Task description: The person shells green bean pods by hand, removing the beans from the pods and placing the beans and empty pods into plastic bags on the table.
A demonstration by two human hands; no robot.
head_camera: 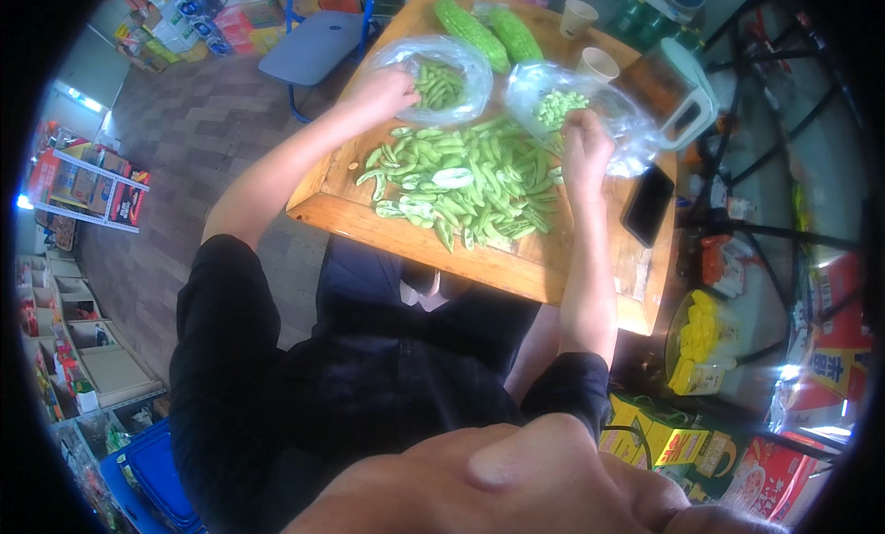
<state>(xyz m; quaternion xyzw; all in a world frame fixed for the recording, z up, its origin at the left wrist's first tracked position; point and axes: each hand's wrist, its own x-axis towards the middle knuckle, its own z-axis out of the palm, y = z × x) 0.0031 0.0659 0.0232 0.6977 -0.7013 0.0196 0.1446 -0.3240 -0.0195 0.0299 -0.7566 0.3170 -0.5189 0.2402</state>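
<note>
My left hand (395, 92) reaches over the near left rim of a clear plastic bag (476, 105) that holds green bean pods (437, 86). Its fingers are curled at the pods, and whether they grip one is hidden. Shelled green beans (559, 107) lie in a second clear plastic bag (632, 130) to the right. Against the near side of those beans is my right hand (588, 150), fingers bent together, with any small thing in them not visible. Between my forearms, a broad heap of opened green pods (463, 181) covers the front of the wooden table (332, 206).
Two bitter melons (473, 35) lie at the back. Two paper cups (597, 65) and a lidded pitcher (674, 92) of brown liquid stand back right. A black smartphone (648, 206) rests near the right edge. A folding chair (314, 47) stands beyond the left side.
</note>
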